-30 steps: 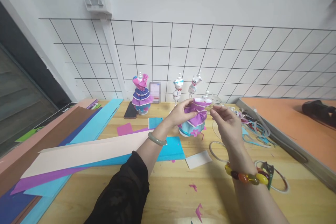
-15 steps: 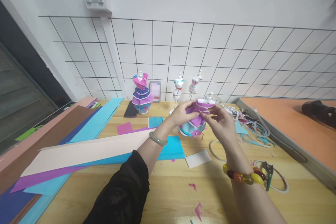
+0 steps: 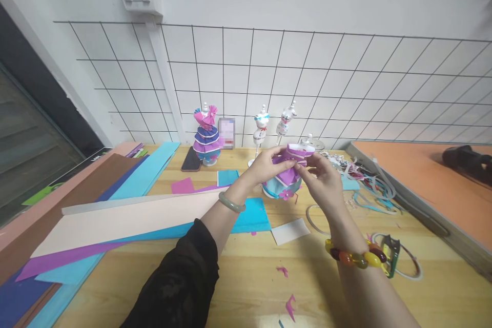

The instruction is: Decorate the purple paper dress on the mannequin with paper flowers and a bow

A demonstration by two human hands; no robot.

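Both hands are on a small mannequin in a purple and light-blue paper dress (image 3: 286, 176), right of the table's middle. My left hand (image 3: 270, 165) grips the dress at the waist from the left, its thumb pressed on the front. From the other side, my right hand (image 3: 323, 177) pinches the purple paper at the waist with thumb and fingers, the two thumbs almost meeting. The white neck knob (image 3: 309, 138) pokes up above the hands, and the mannequin leans a little to the right. My fingers hide the back of the waist.
Behind stand a finished-looking dressed mannequin (image 3: 207, 136) and two white mannequins (image 3: 261, 128) near the tiled wall. A phone (image 3: 191, 160) lies flat at left. Long coloured paper strips (image 3: 130, 220) cover the left side. Tangled ribbons (image 3: 374, 184) and green-handled scissors (image 3: 392, 255) lie at right.
Both hands stay at the dress's waist, with only slight finger movement. The camera view has shifted very slightly, and the edge of a pale paper strip at left shows more.
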